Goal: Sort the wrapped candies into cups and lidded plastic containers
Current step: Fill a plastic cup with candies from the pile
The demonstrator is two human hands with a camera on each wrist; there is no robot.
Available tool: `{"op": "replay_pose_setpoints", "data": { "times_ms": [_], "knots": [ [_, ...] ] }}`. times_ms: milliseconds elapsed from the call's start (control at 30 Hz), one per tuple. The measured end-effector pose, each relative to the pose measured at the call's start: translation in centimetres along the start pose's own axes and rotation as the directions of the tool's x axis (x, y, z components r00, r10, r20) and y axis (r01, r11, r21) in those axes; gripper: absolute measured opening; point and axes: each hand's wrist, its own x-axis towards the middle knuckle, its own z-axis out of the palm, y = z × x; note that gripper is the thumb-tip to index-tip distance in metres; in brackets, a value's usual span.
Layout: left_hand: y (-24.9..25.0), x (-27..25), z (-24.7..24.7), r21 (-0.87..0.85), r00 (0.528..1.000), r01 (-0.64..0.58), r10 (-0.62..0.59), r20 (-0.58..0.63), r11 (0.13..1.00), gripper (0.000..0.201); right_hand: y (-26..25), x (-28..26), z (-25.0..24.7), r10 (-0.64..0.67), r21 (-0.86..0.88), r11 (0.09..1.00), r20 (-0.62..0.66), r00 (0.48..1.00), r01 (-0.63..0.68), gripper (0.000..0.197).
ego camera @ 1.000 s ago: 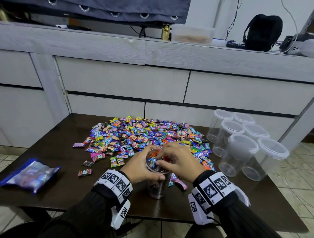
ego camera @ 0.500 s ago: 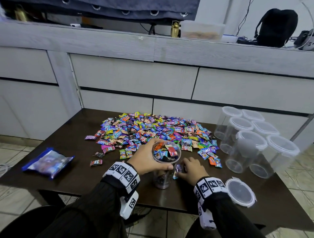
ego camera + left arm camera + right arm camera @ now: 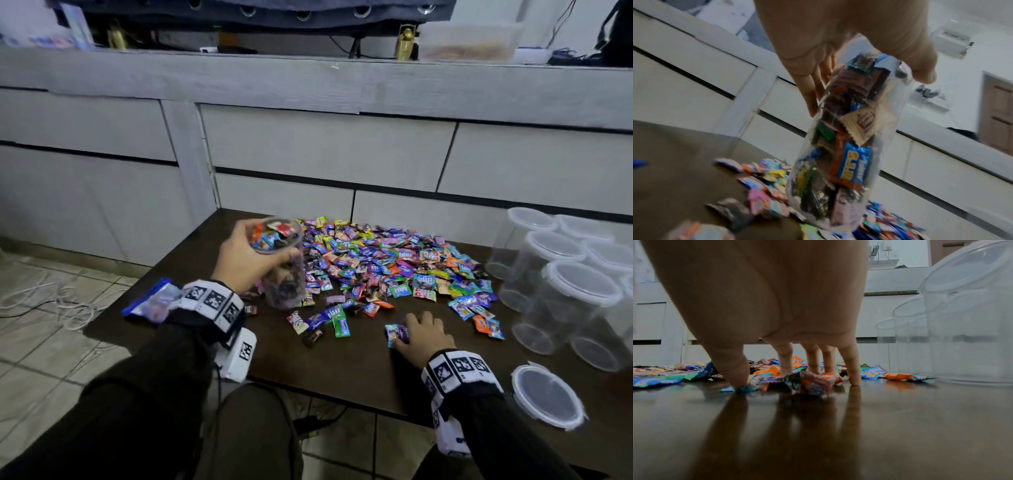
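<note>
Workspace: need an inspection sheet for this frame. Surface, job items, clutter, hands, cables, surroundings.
Surface: dark table, glossy.
Job's things: candy pile spread mid-table; clear cup packed with candies; lidded containers grouped at right, look empty; loose lid at near right corner.
Clutter: blue bag at left edge.
Hands: left hand holds the cup, apparently off the table; right hand has fingertips down on a few stray candies.
Cables: white cords on the floor, left; more under the table.
Surroundings: grey cabinet drawers behind, cluttered shelf above, tiled floor.
</note>
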Motion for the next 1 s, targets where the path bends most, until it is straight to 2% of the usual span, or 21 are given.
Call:
{"op": "replay_pose_setpoints", "data": {
  "times_ms": [100, 200, 367, 600, 833, 933, 1000],
  "knots": [
    [-1.7, 2.4, -3.1, 0.086, 0.991, 0.073, -0.063, -0.116, 0.994, 0.094, -0.5, 0.0, -0.1, 0.026, -0.004, 1.000, 0.002, 1.000, -0.026, 0.052],
    [-3.9, 3.8, -5.0, 0.162, 0.961, 0.153, -0.109, -0.252, 0.975, 0.092, -0.4, 0.2, 0.0, 0.026, 0.006, 1.000, 0.010, 1.000, -0.026, 0.052],
    [-7.0, 5.1, -6.3, 0.136, 0.901, 0.288, -0.219, -0.375, 0.948, 0.093, -0.4, 0.3, 0.1, 0.022, 0.010, 1.000, 0.001, 1.000, -0.022, 0.052],
    [-8.6, 6.8, -6.4, 0.092, 0.853, 0.357, -0.285, -0.437, 0.929, 0.092, -0.3, 0.4, 0.1, 0.018, -0.009, 1.000, 0.027, 0.999, -0.018, 0.056],
    [-8.5, 7.8, -6.9, 0.154, 0.858, 0.415, -0.329, -0.395, 0.897, 0.097, -0.2, 0.2, 0.0, 0.015, -0.020, 1.000, 0.018, 1.000, -0.014, 0.055],
    [-8.0, 7.2, -6.3, 0.108, 0.859, 0.355, -0.278, -0.431, 0.929, 0.106, -0.1, 0.2, 0.1, 0.012, -0.016, 1.000, 0.011, 1.000, -0.011, 0.056],
    [-7.0, 6.4, -5.3, 0.174, 0.852, 0.256, -0.136, -0.506, 0.951, 0.104, 0.0, 0.2, 0.0, 0.009, -0.006, 1.000, 0.015, 1.000, -0.009, 0.056]
  ]
}}
